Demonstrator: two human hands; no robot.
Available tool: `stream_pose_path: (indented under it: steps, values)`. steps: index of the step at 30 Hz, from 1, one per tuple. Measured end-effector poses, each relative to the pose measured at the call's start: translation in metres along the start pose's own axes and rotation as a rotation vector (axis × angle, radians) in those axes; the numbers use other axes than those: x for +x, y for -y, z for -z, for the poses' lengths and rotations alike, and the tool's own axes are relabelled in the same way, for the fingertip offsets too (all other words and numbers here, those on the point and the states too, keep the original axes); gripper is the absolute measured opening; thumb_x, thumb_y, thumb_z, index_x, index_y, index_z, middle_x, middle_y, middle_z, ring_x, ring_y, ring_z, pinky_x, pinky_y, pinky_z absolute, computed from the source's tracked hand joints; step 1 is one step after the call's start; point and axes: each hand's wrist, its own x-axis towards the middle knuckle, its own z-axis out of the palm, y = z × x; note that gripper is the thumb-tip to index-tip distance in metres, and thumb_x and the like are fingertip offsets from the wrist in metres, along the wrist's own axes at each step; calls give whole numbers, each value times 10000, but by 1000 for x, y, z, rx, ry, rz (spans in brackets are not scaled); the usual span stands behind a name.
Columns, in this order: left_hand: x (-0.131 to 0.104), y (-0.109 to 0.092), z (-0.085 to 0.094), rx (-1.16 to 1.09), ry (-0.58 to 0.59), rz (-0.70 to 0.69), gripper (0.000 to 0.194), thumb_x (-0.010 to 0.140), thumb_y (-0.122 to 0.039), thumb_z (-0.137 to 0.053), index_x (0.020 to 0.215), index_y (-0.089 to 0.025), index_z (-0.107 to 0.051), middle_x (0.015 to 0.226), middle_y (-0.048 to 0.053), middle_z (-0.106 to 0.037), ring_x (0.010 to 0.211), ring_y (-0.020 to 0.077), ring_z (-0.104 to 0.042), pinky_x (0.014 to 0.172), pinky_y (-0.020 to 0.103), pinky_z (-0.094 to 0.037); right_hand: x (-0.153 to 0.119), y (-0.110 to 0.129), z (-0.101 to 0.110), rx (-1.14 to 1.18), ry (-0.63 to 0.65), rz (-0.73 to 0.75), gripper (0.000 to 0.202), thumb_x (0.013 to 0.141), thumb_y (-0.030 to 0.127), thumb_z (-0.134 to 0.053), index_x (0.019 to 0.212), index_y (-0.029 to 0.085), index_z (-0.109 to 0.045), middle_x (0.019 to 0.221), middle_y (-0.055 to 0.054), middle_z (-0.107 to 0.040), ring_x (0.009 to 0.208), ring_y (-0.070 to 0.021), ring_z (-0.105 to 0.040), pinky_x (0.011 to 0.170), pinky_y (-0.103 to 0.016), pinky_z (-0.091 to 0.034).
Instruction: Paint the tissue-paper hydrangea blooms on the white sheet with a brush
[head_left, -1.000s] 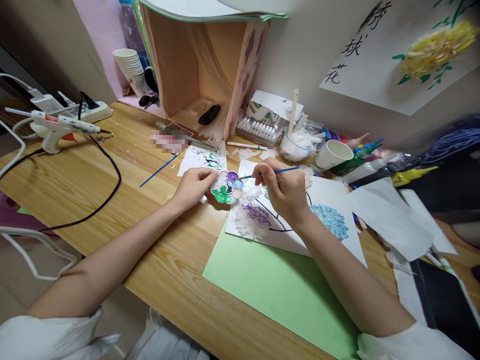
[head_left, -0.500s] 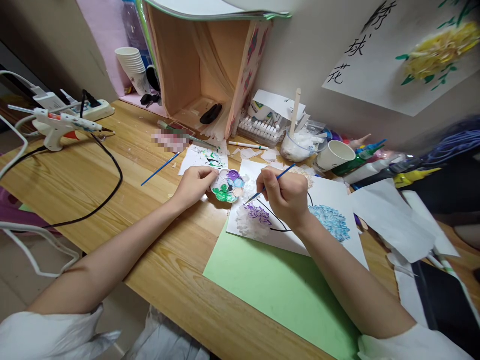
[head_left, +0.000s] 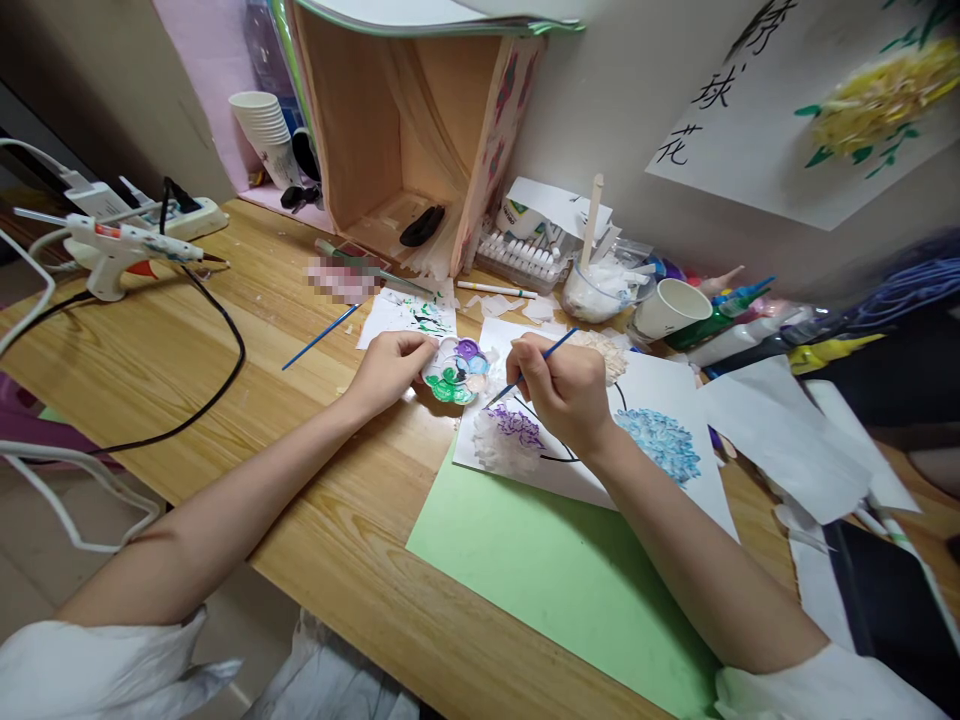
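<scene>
My left hand [head_left: 394, 372] pinches the edge of a small flower-shaped paint palette [head_left: 455, 372] with purple, green and light blue paint in its wells. In my right hand [head_left: 561, 388] is a thin blue paintbrush [head_left: 559, 344], its tip at the upper edge of a raised white flower [head_left: 495, 450]. Part of that flower is coloured purple. It sits on a white paper sheet [head_left: 592, 487], together with a blue flower [head_left: 660, 445] and a pale peach flower [head_left: 600, 357] partly behind my right hand. Black stem lines run between them.
Under the sheet lies green paper [head_left: 540, 570]. A second paintbrush [head_left: 321, 337] and a paint-smeared paper [head_left: 412, 318] lie beyond my left hand. A glue gun [head_left: 120, 250] with its cable is at left. A paper cup [head_left: 670, 308], paint tubes [head_left: 739, 305] and loose paper [head_left: 787, 435] are at right.
My right hand has shifted slightly left with the paintbrush, its tip moving a little along the flower's upper edge. My left hand and the palette stay in place.
</scene>
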Motion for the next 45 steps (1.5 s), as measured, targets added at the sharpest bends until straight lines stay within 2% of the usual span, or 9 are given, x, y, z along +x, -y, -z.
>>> stream_pose_path:
  steps: [11,19,25,29,33,35,37,39,45]
  values:
    - [1,0,0,-6,3,-3,307,781,-392,-552,587,-153,-565,500,-42,-475,504,108,-477,500,217,-362,1,1,1,-25,30,28,456,980,308,-345,567,176,-487,441,46,-429,388,-49,-384,446,-220,-311]
    - [0,-1,0,7,4,-15,330,780,-395,-546,545,-166,-510,487,-45,-462,488,100,-451,486,209,-352,-3,-2,3,85,-256,-56,423,979,329,-338,641,184,-548,531,11,-501,475,-82,-469,488,-233,-368]
    - [-2,-3,0,19,19,-24,337,792,-390,-537,541,-168,-495,495,-47,-460,495,99,-457,494,206,-355,-1,-6,-1,20,-108,-96,374,967,329,-364,685,183,-561,582,-4,-545,524,-104,-508,534,-251,-397]
    - [-2,-3,0,25,20,-24,334,795,-385,-535,544,-169,-496,496,-47,-461,497,99,-458,494,204,-355,-1,-7,-1,32,-124,-107,378,967,336,-356,695,181,-568,590,-4,-545,530,-107,-521,543,-251,-406]
    - [-1,-2,0,14,24,-22,327,795,-390,-534,557,-166,-516,509,-42,-477,503,103,-472,500,208,-364,1,-7,1,29,-73,-118,372,965,336,-368,694,180,-570,596,-6,-556,542,-106,-533,538,-247,-403]
    - [-1,-2,0,15,22,-18,324,793,-391,-533,560,-166,-520,511,-40,-478,503,105,-473,499,210,-363,1,-6,4,42,-104,-115,386,973,333,-347,698,184,-573,592,-5,-558,534,-102,-527,526,-242,-399]
    - [-2,-2,0,17,19,-17,324,789,-391,-535,556,-166,-517,505,-40,-469,498,104,-465,495,211,-359,1,-3,7,58,-162,-82,415,981,330,-318,680,188,-567,566,0,-541,507,-95,-504,512,-239,-390]
    - [-2,-3,0,17,18,-16,322,786,-390,-537,556,-164,-524,502,-38,-469,500,105,-464,495,213,-357,0,1,9,73,-154,-4,434,983,321,-313,640,187,-542,527,6,-509,473,-89,-472,494,-239,-371]
    - [0,-1,1,7,15,-22,316,773,-392,-543,557,-161,-548,495,-34,-474,509,116,-475,496,220,-357,0,6,4,-43,77,193,445,982,324,-317,591,188,-480,477,7,-482,451,-91,-462,475,-234,-343]
